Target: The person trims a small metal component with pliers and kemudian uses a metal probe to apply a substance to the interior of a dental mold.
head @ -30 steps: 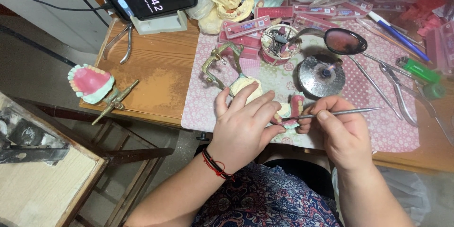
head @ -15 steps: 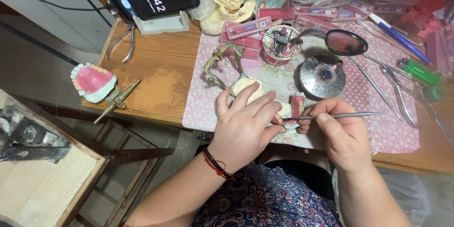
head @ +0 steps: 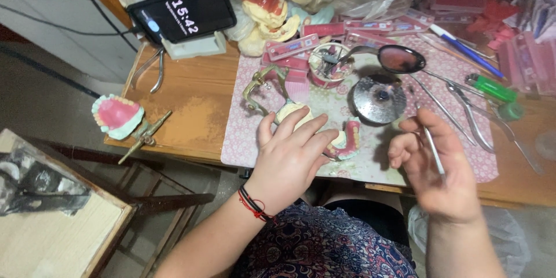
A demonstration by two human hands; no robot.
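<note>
Metal tool [head: 431, 145] lifted off denture [head: 346, 142] — right hand [head: 440, 171] withdrawn

A pink mat [head: 359, 165] with a small floral print covers part of a brown wooden table [head: 191, 101]. On the mat, a denture model [head: 346, 140] shows pink gums on a cream base. At the far left, a second model [head: 117, 116] has pink gums set in pale green. A thin silver tool [head: 430, 145] lies in the right hand [head: 437, 171]. The left hand [head: 289, 156] has a red and black wristband [head: 253, 205]. Far right lies a bright green lighter [head: 491, 88]. Far off, a black phone [head: 182, 10] stands near pink trays [head: 370, 26]. Near the viewer, clothing [head: 330, 243] shows a navy, red and white paisley pattern.
</note>
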